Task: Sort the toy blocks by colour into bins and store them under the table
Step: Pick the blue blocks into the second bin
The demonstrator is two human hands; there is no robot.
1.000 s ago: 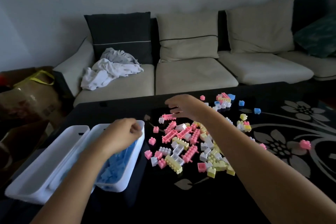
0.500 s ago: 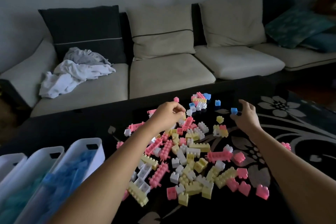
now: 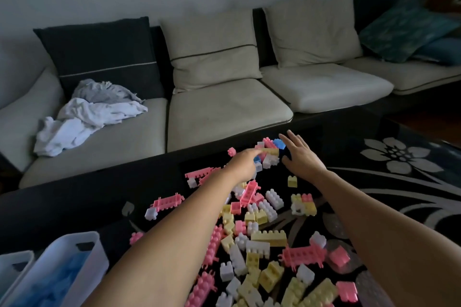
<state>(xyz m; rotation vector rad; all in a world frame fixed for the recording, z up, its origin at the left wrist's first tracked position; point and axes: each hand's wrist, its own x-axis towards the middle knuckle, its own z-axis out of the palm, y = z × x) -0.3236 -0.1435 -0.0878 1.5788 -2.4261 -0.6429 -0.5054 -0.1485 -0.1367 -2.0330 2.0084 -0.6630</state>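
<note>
Two blue blocks point(image 3: 279, 143) visible in far cluster, between your hands. Right hand point(image 3: 301, 157) spread flat beside cluster; left hand point(image 3: 245, 164) fingertips among blocks, grip impossible to tell. Pinch blue only, spare pink and white neighbours, then carry to blue-filled bin point(image 3: 82, 254), near left.

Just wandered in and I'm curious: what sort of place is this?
Probably a home living room: a cushioned sofa, crumpled cloths on it, and toy blocks scattered over a dark low table.

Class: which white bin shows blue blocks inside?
The right-hand bin, nearer the block pile; blue blocks show inside it, unlike the cut-off left bin.
</note>
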